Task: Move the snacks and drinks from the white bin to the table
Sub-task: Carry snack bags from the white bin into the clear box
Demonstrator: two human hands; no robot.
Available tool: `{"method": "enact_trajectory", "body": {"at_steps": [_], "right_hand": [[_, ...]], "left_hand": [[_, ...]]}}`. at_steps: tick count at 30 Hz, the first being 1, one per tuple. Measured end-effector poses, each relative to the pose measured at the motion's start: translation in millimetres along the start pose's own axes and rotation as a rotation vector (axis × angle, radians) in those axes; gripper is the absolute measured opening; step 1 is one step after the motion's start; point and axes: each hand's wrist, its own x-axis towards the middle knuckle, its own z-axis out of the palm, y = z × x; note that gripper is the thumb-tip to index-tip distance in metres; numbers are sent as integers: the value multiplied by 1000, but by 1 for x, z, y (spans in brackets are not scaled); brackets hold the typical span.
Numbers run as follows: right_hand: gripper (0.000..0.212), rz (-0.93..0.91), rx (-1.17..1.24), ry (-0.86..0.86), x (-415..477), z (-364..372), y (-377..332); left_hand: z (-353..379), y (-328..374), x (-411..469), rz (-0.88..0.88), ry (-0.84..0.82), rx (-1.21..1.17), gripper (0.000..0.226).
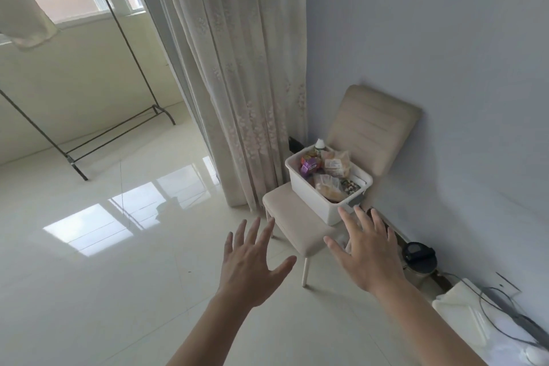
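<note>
A white bin (309,196) stands on the seat of a beige chair (372,125) against the wall. It holds several snack packets (335,162), a purple packet (309,164) and a bottle with a white cap (319,144) at its far end. My left hand (255,258) is stretched out with fingers spread, short of the chair's front left. My right hand (365,249) is also spread, just in front of the bin's near right corner. Neither hand touches anything. No table is in view.
A patterned curtain (237,74) hangs left of the chair. A metal clothes rack (98,74) stands on the balcony at the left. Along the wall at the right sit a dark round device (419,252), cables and a white box (463,309). Glossy tiled floor spreads to the left.
</note>
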Motion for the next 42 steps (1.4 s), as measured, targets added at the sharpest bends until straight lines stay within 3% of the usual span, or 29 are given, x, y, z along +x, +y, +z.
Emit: {"method": "enact_trajectory", "body": {"at_steps": [9,15,26,42], "right_hand": [[78,86,11,-36,65,5,13],[93,215,-39,-13,118,2,11],[76,416,-93,15,201,-3,-28],[95,532,26,-72,267,54,-5]], "left_hand": [[12,-8,100,72,-27,-22,97],[19,-7,194,203,-68,-60,96],[14,-23,347,467,-121,-45,94],[54,-42,421,428,-260,-10,93]]}}
